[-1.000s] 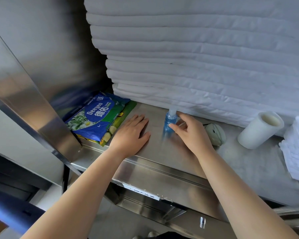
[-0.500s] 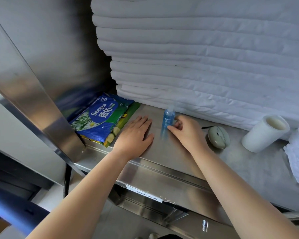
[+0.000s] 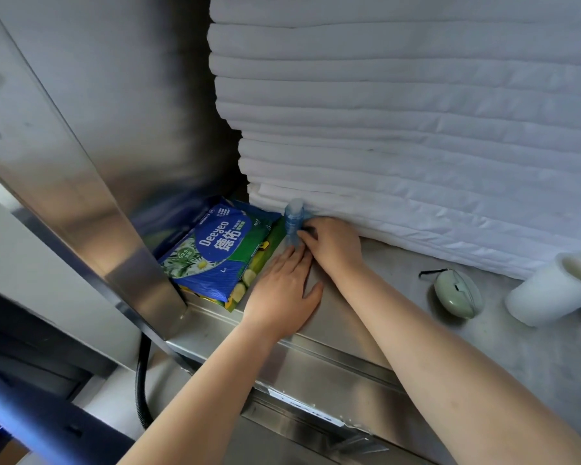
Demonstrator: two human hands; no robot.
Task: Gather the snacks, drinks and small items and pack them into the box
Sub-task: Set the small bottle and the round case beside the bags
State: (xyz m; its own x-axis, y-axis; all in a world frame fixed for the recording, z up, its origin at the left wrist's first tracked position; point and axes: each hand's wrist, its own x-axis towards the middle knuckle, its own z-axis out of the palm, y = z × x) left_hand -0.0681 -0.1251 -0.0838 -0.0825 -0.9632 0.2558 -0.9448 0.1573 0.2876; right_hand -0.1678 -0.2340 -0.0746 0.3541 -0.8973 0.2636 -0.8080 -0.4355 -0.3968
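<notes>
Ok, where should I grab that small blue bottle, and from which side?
Pinch the small blue bottle round its middle, from the front right: it stands upright, the white quilted stack close behind, the wipes pack at its left.

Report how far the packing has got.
Done: nothing that shows; no box is in view. In hand: the right hand grips the bottle, upright by the white pads; the left hand lies flat on the counter. Left: the wipes pack, the green bag under it, the oval case and the roll all sit unpacked on the counter.
</notes>
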